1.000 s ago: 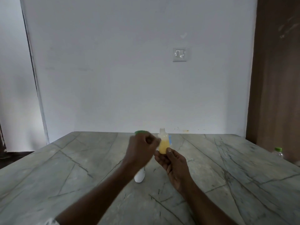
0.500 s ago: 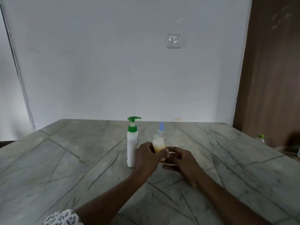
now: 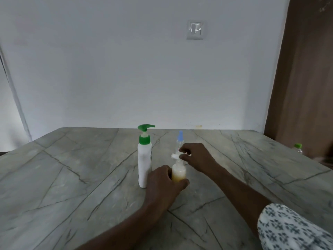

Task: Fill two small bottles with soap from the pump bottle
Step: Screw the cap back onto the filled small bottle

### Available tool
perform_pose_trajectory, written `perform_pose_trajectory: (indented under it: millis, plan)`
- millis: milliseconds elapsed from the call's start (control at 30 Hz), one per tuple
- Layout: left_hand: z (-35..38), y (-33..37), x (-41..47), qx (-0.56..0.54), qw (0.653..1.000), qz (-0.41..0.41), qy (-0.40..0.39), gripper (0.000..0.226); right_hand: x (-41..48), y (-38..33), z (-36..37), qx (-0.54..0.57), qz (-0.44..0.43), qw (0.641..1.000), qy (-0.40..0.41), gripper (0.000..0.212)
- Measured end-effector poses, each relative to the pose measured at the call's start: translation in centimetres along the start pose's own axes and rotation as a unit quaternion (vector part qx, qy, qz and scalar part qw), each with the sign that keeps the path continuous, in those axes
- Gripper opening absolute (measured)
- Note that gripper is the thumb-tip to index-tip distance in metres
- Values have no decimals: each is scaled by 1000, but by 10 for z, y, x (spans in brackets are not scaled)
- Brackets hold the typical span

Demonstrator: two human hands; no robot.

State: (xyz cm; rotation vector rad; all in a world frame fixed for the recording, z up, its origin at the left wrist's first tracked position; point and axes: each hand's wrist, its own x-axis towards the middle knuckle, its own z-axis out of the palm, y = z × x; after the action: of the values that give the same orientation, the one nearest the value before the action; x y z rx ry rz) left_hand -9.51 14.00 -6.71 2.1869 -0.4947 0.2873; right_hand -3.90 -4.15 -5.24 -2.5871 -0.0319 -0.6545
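Small bottle point(image 3: 178, 172), holding yellow soap, stands upright on the grey veined table point(image 3: 72, 177), just to the right of the pump bottle point(image 3: 144, 159) (white body, green pump head with its spout pointing right). The left hand point(image 3: 164, 184) grips the small bottle low down, fingers and thumb curled round its base. The right hand point(image 3: 197, 156) is just above the bottle's neck, pinching a small white cap point(image 3: 174, 156) between fingertips and thumb; whether the cap touches the neck cannot be told. Behind the right hand stands a second small bottle point(image 3: 180, 138), clear with a blue cap, mostly hidden. A patterned sleeve point(image 3: 288, 230) covers the right upper arm. A green-capped bottle point(image 3: 298, 148) sits beyond the table's right edge, and a light switch point(image 3: 195, 30) is on the white wall.
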Motion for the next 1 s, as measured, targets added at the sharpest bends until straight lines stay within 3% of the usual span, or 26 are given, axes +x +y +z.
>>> perform_pose_trajectory:
  millis: [167,300,400,467,567,700,800,1000]
  plan:
    - [3,-3,3,10,1000,16,-8,37,8,-7,25,-150,-24,987,-42,17]
    - [4,-4,4,8,1000,24,-10,39,8,-7,26,-142,-6,989,-46,16]
    - [4,-5,4,5,1000,23,-9,42,7,-12,16,-116,22,992,-38,35]
    - [3,-5,5,1,1000,19,-11,42,5,-19,-4,-46,45,998,5,39]
    - [0,-4,6,8,1000,19,-22,41,-6,-33,-47,135,73,985,82,26]
    - [-1,-3,5,5,1000,20,-22,42,-35,-57,-81,442,35,892,89,18]
    - [-1,-3,5,3,1000,11,-21,42,-48,-70,-84,508,12,857,84,19]
    - [-1,-3,5,5,1000,8,-18,42,-54,-82,-77,512,-6,855,86,19]
